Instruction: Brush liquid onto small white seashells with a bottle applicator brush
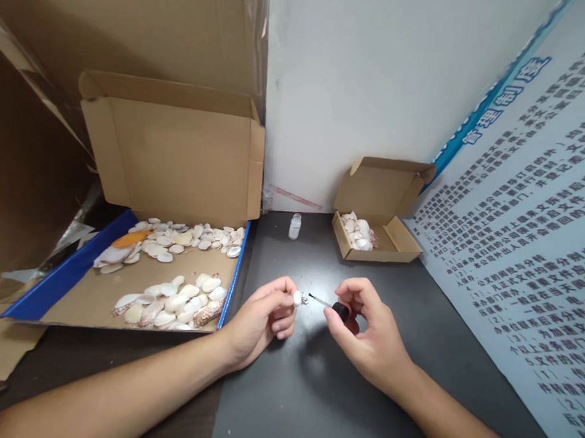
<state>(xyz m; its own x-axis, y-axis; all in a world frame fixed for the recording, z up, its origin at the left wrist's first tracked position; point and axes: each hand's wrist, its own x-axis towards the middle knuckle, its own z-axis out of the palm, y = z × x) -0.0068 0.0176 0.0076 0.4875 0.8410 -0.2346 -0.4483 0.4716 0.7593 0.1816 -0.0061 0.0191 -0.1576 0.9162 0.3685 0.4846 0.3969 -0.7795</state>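
Between thumb and fingers, my left hand [266, 316] pinches a small white seashell [297, 298]. My right hand [369, 323] grips the black cap of a brush applicator [340, 310], whose thin stem and dark tip point left toward the shell, a short gap apart. Just beyond the shell, some small silvery bits [305, 301] lie on the dark tabletop; their kind is too small to tell. An uncapped clear glass bottle [294, 227] with a white label stands upright farther back.
At left, a blue-edged cardboard box [72, 282] holds many seashells [176, 301] in two groups and an orange piece [131, 238]. A smaller open cardboard box [385, 255] with shells stands back right. A white wall [331, 101] and printed panel [533, 216] bound the table.
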